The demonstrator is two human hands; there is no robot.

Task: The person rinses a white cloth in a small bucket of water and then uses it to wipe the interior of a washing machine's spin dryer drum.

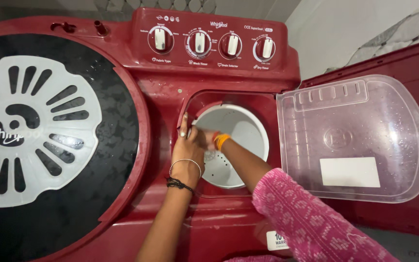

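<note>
I look down on a red twin-tub washing machine [219,223]. Its small spin tub [238,131] on the right side is white inside, with small holes in its wall. My left hand [187,148] rests on the tub's left rim, fingers stretched along the edge, with a thin bangle and a dark thread on the wrist. My right hand [208,139] reaches down inside the tub at its left wall, mostly hidden behind the left hand. An orange band shows on that wrist, and a pink patterned sleeve covers the forearm. Whether either hand holds anything is hidden.
The clear plastic spin lid [355,140] stands swung open to the right, wet with droplets. The dark round wash lid [49,131] with a white patterned disc is closed on the left. Several white knobs [200,42] sit on the back control panel. A wall lies behind.
</note>
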